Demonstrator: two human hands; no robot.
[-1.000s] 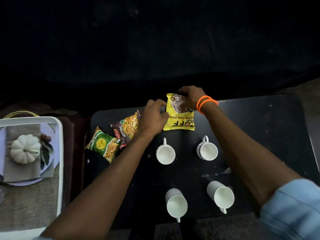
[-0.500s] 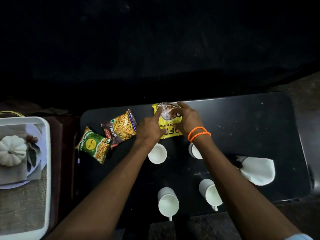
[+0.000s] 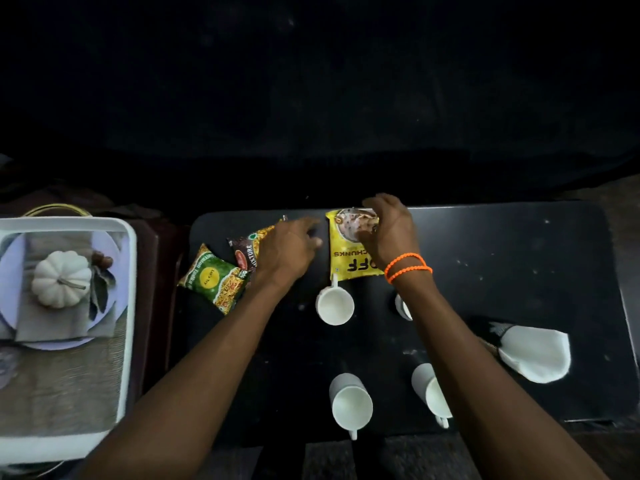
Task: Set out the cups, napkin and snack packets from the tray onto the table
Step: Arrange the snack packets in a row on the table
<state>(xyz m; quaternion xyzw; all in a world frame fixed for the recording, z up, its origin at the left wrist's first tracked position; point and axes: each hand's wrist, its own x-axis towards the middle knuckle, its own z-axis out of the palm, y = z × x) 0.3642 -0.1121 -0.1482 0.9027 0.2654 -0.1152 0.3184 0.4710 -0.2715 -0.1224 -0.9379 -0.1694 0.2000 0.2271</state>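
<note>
Under right hand (image 3: 389, 233): yellow packet (image 3: 349, 252).

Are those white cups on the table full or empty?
Empty, as far as shown: the cup below the yellow packet and the near cup show bare white insides. Arms partly hide the other two.

Three snack packets (image 3: 349, 247) flat at table's far edge, four white cups (image 3: 335, 305) upright, napkin (image 3: 535, 353) — right.

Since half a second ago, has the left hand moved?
Yes. Judged against the cup nearest it, the left hand has shifted left, off the yellow packet and over the brown packet.
</note>
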